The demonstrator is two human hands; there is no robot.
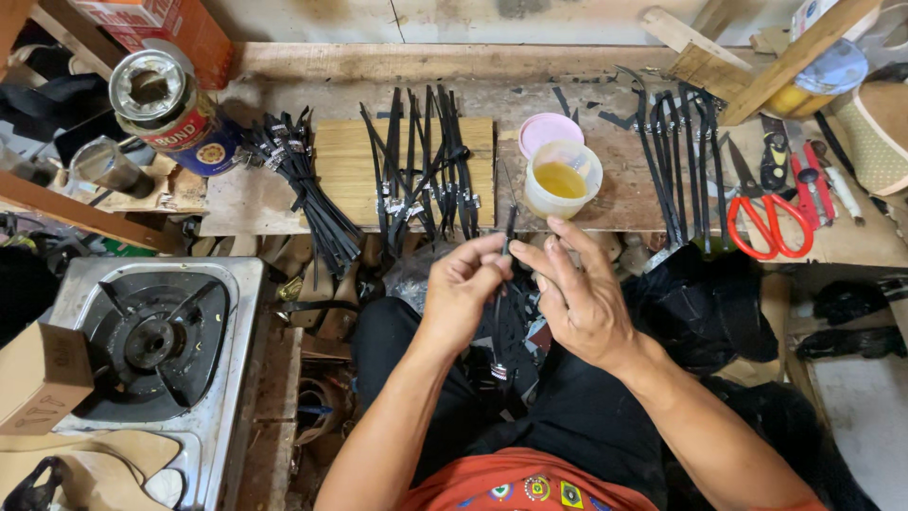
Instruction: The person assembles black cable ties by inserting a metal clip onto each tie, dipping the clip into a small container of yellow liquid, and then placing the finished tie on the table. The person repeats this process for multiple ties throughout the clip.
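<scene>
Below the front edge of the wooden surface (605, 203), over the person's lap, both hands are working on one thin black strap (498, 312). Its long axis is running nearly upright in the view, the top end pointing toward the surface and the lower end, carrying a small metal buckle, hanging toward the lap. The left hand (461, 291) is pinching the strap's upper part, its fingers (492, 257) clamped together on it. The right hand (579, 298) is sitting just beside, its fingers (544, 255) touching the same upper end, the others spread apart.

On the surface three groups of like straps are lying: a bundle (298, 166) at the left splaying over the front edge, a middle row (421, 166) on a pale board, and a right row (681, 161), all lengthwise from back edge to front; single straps are too tangled to count. One plastic cup of yellow liquid (562, 178) is standing between the middle and right rows, with one pink lid (547, 130) behind it. One pair of red-handled scissors (766, 203) is lying near the right front corner.
</scene>
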